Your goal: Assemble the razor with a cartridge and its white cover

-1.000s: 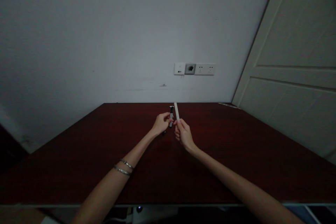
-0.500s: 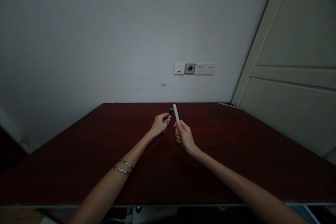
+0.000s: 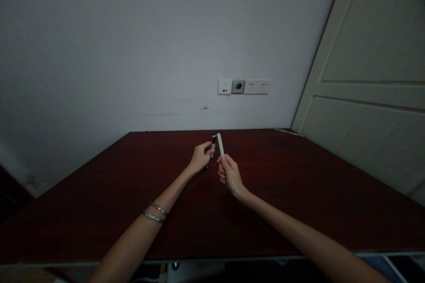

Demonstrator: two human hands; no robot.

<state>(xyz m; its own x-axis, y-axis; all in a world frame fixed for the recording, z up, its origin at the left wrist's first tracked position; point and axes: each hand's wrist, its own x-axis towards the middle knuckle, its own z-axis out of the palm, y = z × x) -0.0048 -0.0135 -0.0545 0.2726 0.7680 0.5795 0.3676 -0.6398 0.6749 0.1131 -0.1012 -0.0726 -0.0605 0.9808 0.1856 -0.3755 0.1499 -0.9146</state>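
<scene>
Both my arms reach out over a dark red-brown table. My left hand pinches a thin dark pen-like stick with a pale tip, held nearly upright. My right hand is closed round the lower end of a white cylinder that points up and slightly left. The two things stand side by side, almost touching, above the far middle of the table. Two silver bangles sit on my left wrist.
A white wall rises behind the table with a row of sockets and a switch. A pale panelled door stands at the right. The table's near edge has a light trim.
Both hands have shifted slightly left and nearer together. The dark stick tilted right half a second ago and now stands closer to the white cylinder.
</scene>
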